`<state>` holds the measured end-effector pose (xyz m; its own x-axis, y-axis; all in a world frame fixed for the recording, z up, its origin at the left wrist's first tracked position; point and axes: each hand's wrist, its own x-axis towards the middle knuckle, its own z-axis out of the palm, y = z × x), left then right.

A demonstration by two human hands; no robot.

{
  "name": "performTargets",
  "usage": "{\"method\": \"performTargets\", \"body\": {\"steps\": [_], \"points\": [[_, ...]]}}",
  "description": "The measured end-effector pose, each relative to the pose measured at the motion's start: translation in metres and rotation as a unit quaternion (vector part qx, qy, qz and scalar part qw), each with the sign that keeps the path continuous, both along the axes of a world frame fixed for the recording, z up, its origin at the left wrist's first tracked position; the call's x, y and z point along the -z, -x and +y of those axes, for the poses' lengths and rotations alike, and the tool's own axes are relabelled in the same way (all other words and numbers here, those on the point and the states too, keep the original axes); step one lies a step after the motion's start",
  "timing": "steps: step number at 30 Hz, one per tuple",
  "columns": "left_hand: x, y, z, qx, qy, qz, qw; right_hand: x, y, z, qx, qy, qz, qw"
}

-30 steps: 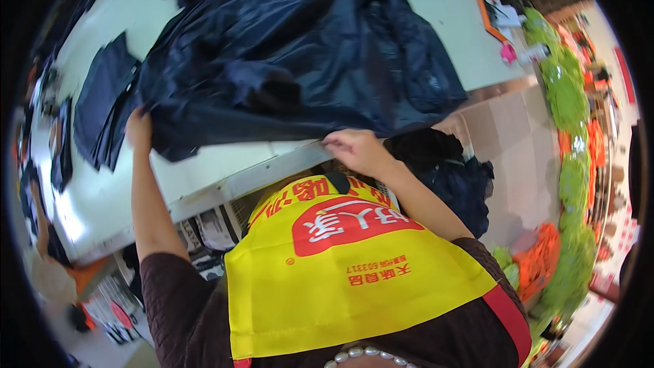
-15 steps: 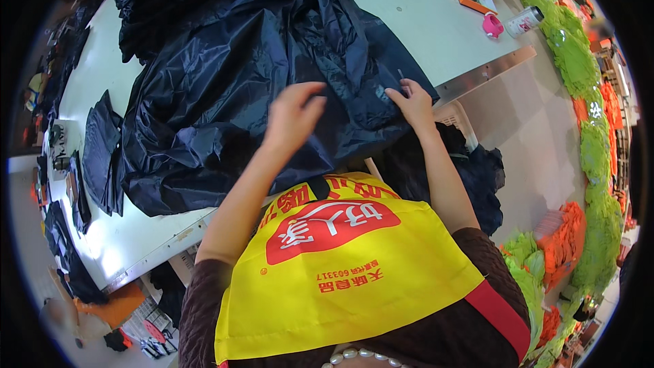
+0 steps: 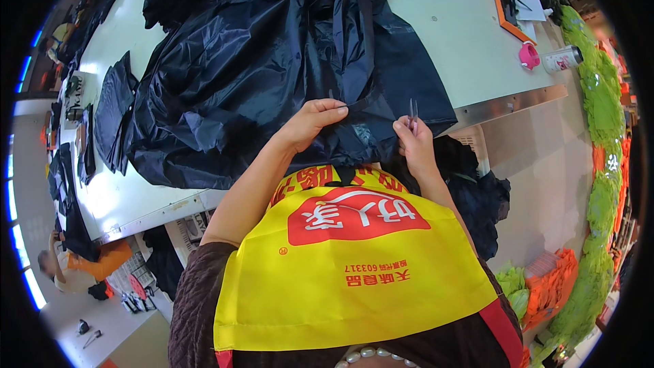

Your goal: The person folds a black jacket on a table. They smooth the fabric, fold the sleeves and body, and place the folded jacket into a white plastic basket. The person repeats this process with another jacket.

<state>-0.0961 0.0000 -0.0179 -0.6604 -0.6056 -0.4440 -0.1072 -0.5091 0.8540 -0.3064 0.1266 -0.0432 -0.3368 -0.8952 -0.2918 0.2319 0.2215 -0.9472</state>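
Note:
A large dark navy garment (image 3: 231, 75) of thin shiny fabric lies crumpled over the white table. My left hand (image 3: 308, 126) pinches a narrow fold or strip of it between thumb and fingers, near the garment's front part. To the right, my right hand (image 3: 417, 148) is closed around small thread snips (image 3: 413, 109), whose blades point away from me and stand slightly apart. The snips are above the garment's right part, a short way from the pinched strip. A small pale patch (image 3: 363, 135) shows on the fabric between my hands.
An orange-rimmed tray (image 3: 502, 10), a pink container (image 3: 528, 56) and a bottle (image 3: 563, 60) stand at the table's far right. Dark cloth (image 3: 477, 197) hangs below the metal-trimmed edge (image 3: 511, 104). Green garments (image 3: 579, 123) are heaped along the right. Folded dark pieces (image 3: 114, 112) lie left.
My left hand has gone from loosely open above the garment to pinching its fabric. My right hand has turned the snips upright. The whole view has shifted slightly.

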Motion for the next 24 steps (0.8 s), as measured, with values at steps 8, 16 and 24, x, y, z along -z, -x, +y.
{"method": "performTargets", "body": {"steps": [8, 16, 24], "points": [[-0.033, 0.002, 0.001, -0.053, -0.044, 0.014, 0.998, -0.074, 0.0, -0.03, -0.112, 0.215, 0.306, 0.921], [-0.041, 0.004, -0.004, -0.019, 0.025, -0.032, 0.999, -0.066, -0.008, -0.071, -0.22, 0.345, 0.452, 0.793], [-0.04, 0.002, 0.001, -0.029, 0.406, 0.02, 0.913, -0.088, -0.018, -0.07, -0.16, 0.323, 0.526, 0.77]]}}
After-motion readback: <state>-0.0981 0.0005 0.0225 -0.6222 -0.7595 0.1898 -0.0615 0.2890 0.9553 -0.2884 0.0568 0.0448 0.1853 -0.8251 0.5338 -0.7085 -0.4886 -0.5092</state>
